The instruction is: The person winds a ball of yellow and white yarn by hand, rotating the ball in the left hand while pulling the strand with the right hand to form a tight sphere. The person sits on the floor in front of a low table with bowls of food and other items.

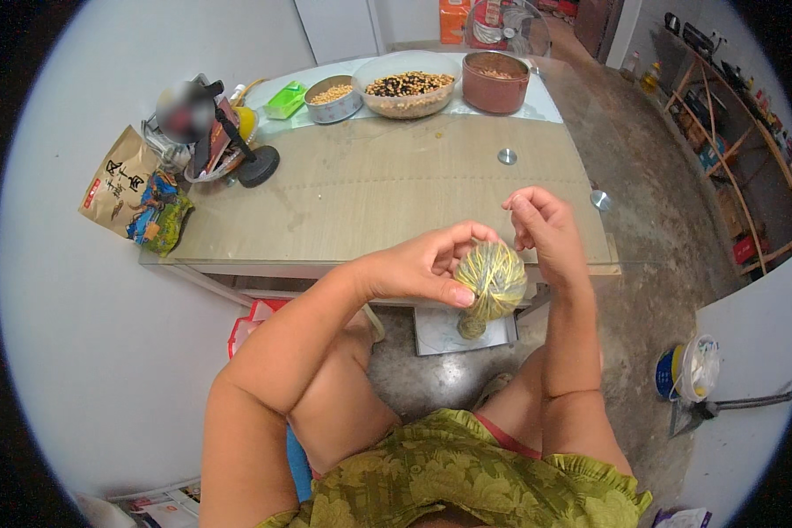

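Item one, the grip: our left hand (418, 264) is closed around a ball of yellow-green twine (493, 280), thumb beneath and fingers curled over the top, holding it in the air in front of the near edge of the surface (370, 189) and above our knees. A smaller wound bundle (472, 326) shows just below the ball; we cannot tell whether it hangs from it or lies lower down.

Item two: our right hand (544, 224) sits just beside the ball on its right, fingertips pinched together. A strand is too fine to make out, so we cannot tell whether it holds anything.

Item three, on the surface, well apart from the hands: a pale bowl of mixed dark and light beans (408, 86), a small tin of light grains (333, 99), a brown pot (495, 81), a green box (284, 99), a black round stand (258, 165) and a printed snack bag (134, 195) at the left edge.

Item four, on the floor: a white sheet (453, 333) under the surface and a bucket (688, 370) to the right.

Risks, as we judge them: the ball rests on few contact points, so a slack thumb could let it drop and roll, unwinding turns. A sharp pull from the pinching hand could drag off loose loops and tangle them.
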Action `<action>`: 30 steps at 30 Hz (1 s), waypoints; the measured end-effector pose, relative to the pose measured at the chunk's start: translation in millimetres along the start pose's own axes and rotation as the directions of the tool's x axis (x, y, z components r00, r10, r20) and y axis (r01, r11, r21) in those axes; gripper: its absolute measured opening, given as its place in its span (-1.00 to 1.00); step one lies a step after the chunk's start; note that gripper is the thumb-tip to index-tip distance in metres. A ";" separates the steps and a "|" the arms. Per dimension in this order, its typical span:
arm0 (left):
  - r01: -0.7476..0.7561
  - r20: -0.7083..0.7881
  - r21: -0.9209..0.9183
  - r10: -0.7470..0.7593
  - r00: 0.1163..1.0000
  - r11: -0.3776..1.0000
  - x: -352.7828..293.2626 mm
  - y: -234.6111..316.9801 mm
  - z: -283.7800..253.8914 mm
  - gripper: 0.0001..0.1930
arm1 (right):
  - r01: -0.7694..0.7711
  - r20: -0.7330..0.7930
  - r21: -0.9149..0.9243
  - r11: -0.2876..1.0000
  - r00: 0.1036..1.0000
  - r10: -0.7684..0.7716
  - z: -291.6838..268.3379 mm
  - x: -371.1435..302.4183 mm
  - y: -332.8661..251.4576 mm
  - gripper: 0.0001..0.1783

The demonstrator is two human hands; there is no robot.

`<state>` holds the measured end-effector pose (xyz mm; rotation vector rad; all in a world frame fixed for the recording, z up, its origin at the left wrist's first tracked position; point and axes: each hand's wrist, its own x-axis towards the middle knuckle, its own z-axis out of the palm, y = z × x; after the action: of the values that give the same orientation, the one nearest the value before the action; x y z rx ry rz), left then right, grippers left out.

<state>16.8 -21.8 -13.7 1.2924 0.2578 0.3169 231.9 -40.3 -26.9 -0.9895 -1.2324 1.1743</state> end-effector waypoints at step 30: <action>0.022 -0.352 0.189 0.047 0.935 0.982 4.1 -8.8 -17.1 -0.32 | 0.103 0.004 -0.008 0.995 0.995 -0.103 10.8 -23.2 -24.6 -0.83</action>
<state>15.2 -7.1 -26.7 1.4212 0.5996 0.5488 224.9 -67.6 -5.4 -0.9188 -1.2770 1.0919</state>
